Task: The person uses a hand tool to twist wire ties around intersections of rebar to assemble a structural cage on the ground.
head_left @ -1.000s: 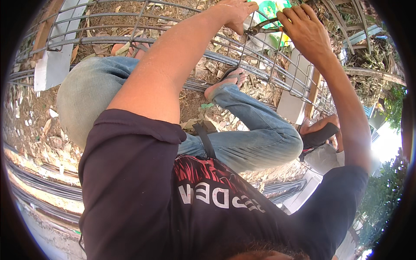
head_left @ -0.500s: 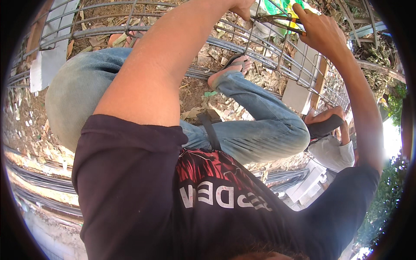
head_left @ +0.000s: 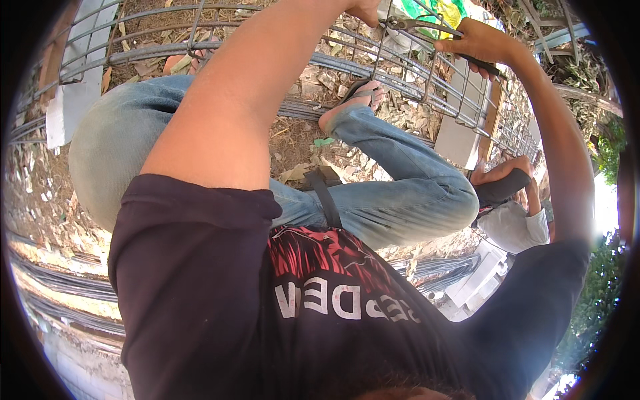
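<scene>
My right hand (head_left: 477, 41) is closed around the handles of a pair of pincers (head_left: 421, 25). Their metal head points left, at an upright bar of the steel rebar cage (head_left: 373, 71), close to my left hand. At the top edge my left hand (head_left: 365, 9) is partly cut off. Its visible fingers are bent beside the same bar, and whatever they hold is hidden. The cage's long bars and bent stirrups run across the upper part of the view, in front of my knees.
A pale block (head_left: 459, 137) stands under the cage at right, another (head_left: 60, 117) at left. A sandalled foot (head_left: 365, 97) is beside the bars. A green-yellow bag (head_left: 437, 15) lies beyond. Another person (head_left: 513, 223) crouches at right. Bundled rods (head_left: 67, 283) lie at lower left.
The pincers' handles have swung, the lower one now reaching down to the right. My right hand has shifted its grip slightly downward, and my left hand moved a little left.
</scene>
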Action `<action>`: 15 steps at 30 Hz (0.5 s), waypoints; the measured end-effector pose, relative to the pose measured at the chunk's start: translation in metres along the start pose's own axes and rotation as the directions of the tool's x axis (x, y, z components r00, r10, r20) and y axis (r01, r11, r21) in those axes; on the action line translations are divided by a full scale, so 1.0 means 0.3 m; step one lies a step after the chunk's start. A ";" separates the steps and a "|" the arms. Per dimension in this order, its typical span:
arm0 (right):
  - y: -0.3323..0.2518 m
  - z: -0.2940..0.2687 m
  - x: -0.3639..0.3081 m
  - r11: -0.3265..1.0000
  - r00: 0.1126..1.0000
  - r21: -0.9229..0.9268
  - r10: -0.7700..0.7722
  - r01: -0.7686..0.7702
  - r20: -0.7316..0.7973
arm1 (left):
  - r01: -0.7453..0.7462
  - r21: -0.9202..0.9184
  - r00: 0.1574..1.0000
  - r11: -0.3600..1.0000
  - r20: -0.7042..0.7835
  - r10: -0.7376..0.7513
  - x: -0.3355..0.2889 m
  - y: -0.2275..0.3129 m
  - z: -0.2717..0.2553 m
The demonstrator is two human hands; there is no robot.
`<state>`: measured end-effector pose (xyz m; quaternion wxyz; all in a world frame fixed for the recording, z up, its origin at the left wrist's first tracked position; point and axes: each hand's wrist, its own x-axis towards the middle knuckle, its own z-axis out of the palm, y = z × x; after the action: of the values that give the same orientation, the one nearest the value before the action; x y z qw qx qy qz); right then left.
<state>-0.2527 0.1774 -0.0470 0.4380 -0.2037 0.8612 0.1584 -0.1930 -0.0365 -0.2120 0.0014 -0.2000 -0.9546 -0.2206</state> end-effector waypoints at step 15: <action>-0.058 -0.045 -0.059 0.936 0.933 -0.333 -0.217 0.115 -0.286 | -0.003 0.016 1.000 1.000 -0.009 0.004 0.013 -0.006 0.009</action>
<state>-0.2440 0.1600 -0.0263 0.2676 -0.3657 0.8642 0.2188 -0.1971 -0.0353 -0.2148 0.0075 -0.2007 -0.9560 -0.2140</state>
